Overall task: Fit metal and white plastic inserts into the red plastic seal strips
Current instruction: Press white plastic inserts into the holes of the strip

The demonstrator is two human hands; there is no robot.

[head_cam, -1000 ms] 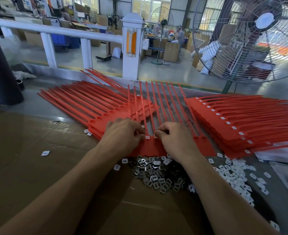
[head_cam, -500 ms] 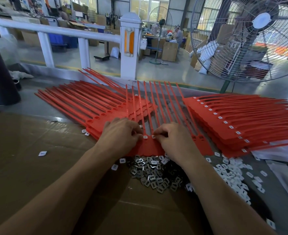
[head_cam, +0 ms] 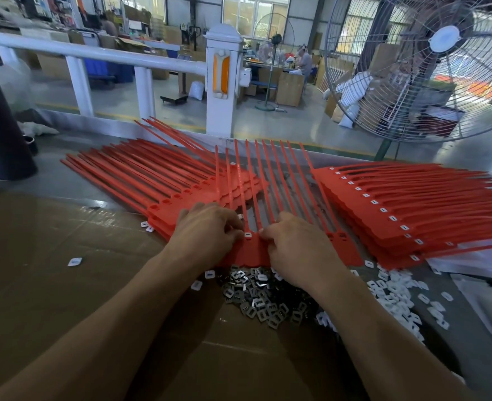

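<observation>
While both hands covered the head end of the red seal strip sheet (head_cam: 252, 250), what the fingertips held could not be read. Left hand (head_cam: 207, 233) and right hand (head_cam: 296, 247) lay curled on it, either side of one seated white insert (head_cam: 248, 235). Versus a second earlier: same pose, no visible change. Two insert piles nearby: metal inserts (head_cam: 263, 299), white plastic inserts (head_cam: 398, 296); two stacks of strips flanked.

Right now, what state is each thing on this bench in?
Left hand: fingers curled on the middle strip sheet.
Right hand: fingers curled on it too.
Middle strip sheet: flat, one white insert showing.
Right stack: inserts fitted.
Left stack: sockets empty.
Metal inserts: loose heap.
White inserts: loose heap.
</observation>
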